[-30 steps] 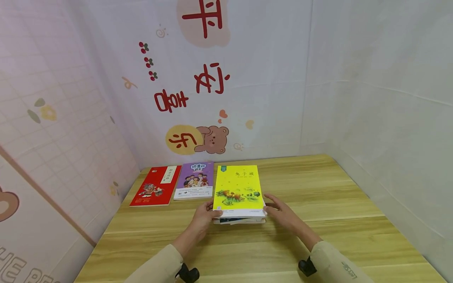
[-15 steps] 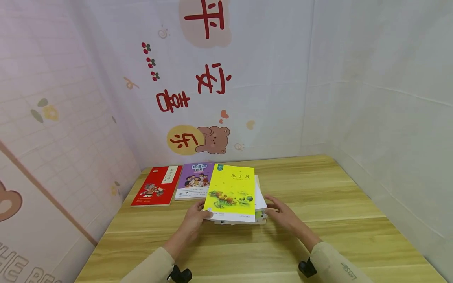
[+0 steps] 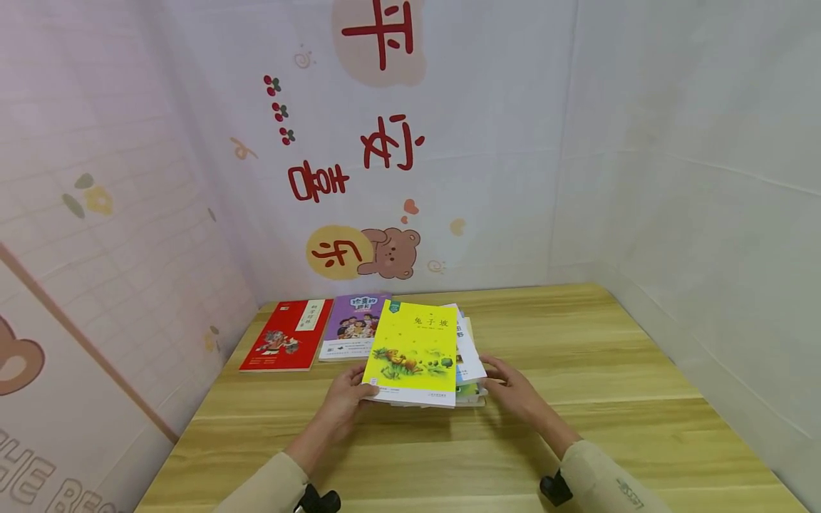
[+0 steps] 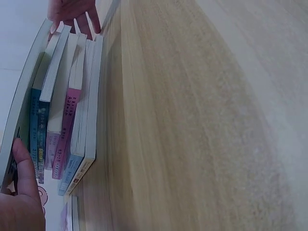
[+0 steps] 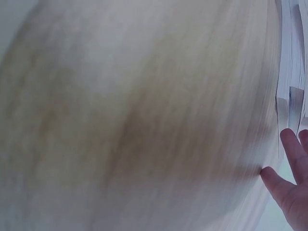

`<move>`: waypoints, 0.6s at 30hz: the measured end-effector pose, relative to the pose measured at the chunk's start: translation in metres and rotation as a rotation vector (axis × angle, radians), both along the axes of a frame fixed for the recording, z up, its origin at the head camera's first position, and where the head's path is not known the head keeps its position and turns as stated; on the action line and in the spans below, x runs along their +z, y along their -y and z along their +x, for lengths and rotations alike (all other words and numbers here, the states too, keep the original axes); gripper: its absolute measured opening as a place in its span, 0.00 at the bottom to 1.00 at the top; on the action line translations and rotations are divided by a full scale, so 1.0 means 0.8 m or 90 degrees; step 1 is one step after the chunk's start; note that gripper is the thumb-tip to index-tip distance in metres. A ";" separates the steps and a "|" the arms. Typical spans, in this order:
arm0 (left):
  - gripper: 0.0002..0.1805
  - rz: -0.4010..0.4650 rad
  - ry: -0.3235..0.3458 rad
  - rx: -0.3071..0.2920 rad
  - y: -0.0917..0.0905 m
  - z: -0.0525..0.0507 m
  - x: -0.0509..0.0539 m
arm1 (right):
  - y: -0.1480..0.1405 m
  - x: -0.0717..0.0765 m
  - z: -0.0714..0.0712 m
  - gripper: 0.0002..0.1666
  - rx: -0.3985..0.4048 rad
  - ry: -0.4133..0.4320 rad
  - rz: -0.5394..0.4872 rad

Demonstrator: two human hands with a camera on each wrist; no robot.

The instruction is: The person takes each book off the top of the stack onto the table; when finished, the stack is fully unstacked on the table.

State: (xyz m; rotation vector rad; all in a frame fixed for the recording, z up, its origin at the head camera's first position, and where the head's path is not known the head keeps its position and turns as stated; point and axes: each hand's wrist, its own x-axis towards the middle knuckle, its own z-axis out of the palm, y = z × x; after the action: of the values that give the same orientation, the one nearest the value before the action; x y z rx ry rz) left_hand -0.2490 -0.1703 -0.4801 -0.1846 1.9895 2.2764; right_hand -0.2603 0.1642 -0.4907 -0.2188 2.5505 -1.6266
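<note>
My left hand point(image 3: 342, 400) pinches a yellow picture-covered book point(image 3: 413, 349) by its lower left edge, thumb on top. The book is tilted above a stack of several books and shifted left of it. A white-and-blue book point(image 3: 470, 358) shows at the stack's upper right. In the left wrist view, a gap separates the yellow book point(image 4: 23, 98) from the spines below it near the thumb. My right hand point(image 3: 513, 388) rests beside the stack's right edge, fingers spread and fairly straight in the right wrist view. The underside of the left hand's grip is hidden.
A red book point(image 3: 286, 336) and a purple book point(image 3: 356, 328) lie side by side at the back left of the wooden table point(image 3: 577, 356). Printed cloth walls point(image 3: 500, 178) stand behind and at both sides.
My left hand has drawn the yellow book left off the stack's top, uncovering the white-and-blue book below. The right hand has stayed nearly still beside the stack.
</note>
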 end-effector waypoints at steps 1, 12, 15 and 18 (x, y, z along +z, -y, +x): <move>0.35 0.002 -0.002 0.002 0.001 0.001 0.000 | 0.000 0.000 0.000 0.29 -0.005 0.002 0.001; 0.35 0.044 -0.010 0.015 0.014 0.007 -0.001 | -0.001 -0.003 -0.003 0.26 -0.017 -0.007 0.005; 0.34 0.049 -0.013 0.023 0.021 0.010 0.000 | -0.001 -0.002 -0.003 0.26 -0.005 -0.014 0.005; 0.34 0.053 -0.016 0.030 0.029 0.011 -0.001 | -0.001 -0.001 -0.002 0.26 0.005 -0.020 0.003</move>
State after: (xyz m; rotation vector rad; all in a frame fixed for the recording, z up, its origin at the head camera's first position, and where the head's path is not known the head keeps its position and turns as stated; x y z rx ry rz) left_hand -0.2401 -0.1932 -0.4806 -0.1991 1.9173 2.3964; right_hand -0.2621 0.1648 -0.4917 -0.2552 2.5732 -1.6272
